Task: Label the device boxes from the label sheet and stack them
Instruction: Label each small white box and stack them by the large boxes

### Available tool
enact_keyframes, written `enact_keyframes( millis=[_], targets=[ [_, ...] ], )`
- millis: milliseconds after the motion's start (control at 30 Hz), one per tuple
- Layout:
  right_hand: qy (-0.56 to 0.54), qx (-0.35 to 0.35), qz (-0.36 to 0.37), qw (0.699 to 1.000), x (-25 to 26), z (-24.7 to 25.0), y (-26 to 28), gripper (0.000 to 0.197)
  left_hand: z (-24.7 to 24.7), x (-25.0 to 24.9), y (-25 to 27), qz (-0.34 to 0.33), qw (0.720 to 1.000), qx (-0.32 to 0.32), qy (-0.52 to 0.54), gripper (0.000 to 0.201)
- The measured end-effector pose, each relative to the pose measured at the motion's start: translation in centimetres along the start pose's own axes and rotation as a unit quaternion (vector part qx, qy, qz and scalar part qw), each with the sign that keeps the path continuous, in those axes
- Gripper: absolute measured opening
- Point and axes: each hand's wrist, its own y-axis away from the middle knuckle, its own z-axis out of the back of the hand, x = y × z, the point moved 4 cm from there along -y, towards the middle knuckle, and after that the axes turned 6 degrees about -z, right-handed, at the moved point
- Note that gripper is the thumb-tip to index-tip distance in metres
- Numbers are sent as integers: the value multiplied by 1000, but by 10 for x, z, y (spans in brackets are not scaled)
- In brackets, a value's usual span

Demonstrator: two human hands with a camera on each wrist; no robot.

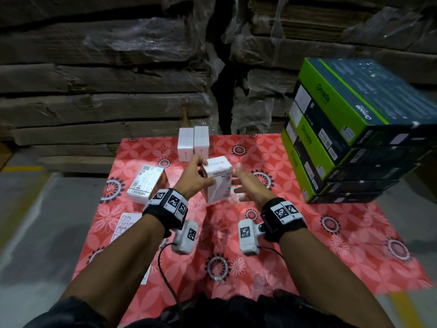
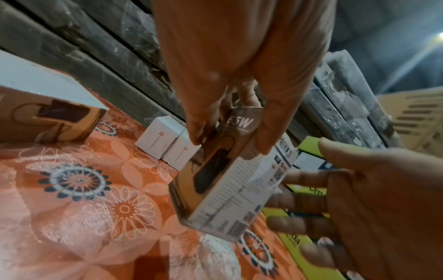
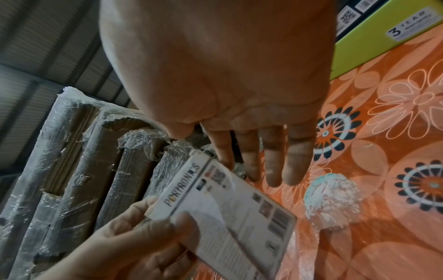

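A small white device box (image 1: 218,179) with a brown picture side is held above the red flowered cloth (image 1: 307,233); my left hand (image 1: 195,177) grips it from the left, thumb on one face and fingers on the other (image 2: 230,132). My right hand (image 1: 246,185) is open just right of the box, fingers straight (image 3: 271,163), and I cannot tell if it touches. The printed side of the box (image 3: 230,214) faces the right wrist. Another such box (image 1: 147,184) lies at the left. Two white boxes (image 1: 193,143) stand at the back. The label sheet (image 1: 124,226) lies near my left forearm.
A leaning stack of green and black Omada boxes (image 1: 343,138) stands at the right of the cloth. Wrapped flat cardboard bundles (image 1: 106,79) fill the background. A crumpled white wad (image 3: 330,199) lies on the cloth under my right hand. Grey floor (image 1: 35,221) borders the left.
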Motion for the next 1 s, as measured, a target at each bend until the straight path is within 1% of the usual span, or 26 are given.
enact_keyframes(
  millis=[67, 100, 167, 200, 233, 333, 433, 533, 767, 1000],
  targets=[
    [-18, -4, -1, 1000, 2, -1, -2, 62, -5, 2, 3, -32, 999, 16, -20, 52],
    [-25, -4, 1, 1000, 3, -1, -2, 60, -7, 4, 3, -51, 998, 21, -37, 59],
    [-43, -6, 6, 999, 0, -2, -5, 51, -11, 9, 4, -77, 994, 37, -69, 78],
    [-50, -13, 9, 999, -1, -2, -6, 45, -12, 12, 5, -86, 992, 45, -86, 84],
    [-56, -20, 11, 998, -3, -3, -7, 39, -13, 14, 5, -93, 989, 52, -100, 85],
    [-62, -30, 3, 998, -10, -4, -12, 28, -15, 20, 5, -93, 988, 55, -110, 83],
    [-59, -29, -1, 998, -16, -6, -14, 25, -16, 26, 6, -68, 992, 45, -99, 66],
    [-45, -36, 2, 998, -23, -8, -19, 24, -17, 30, 7, -68, 991, 42, -106, 53],
    [16, -68, 26, 997, -38, -12, -32, 24, -19, 42, 8, -59, 991, 50, -108, 53],
    [73, -98, 63, 991, -36, -19, -34, 24, -14, 51, 10, -53, 992, 58, -101, 53]
  ],
)
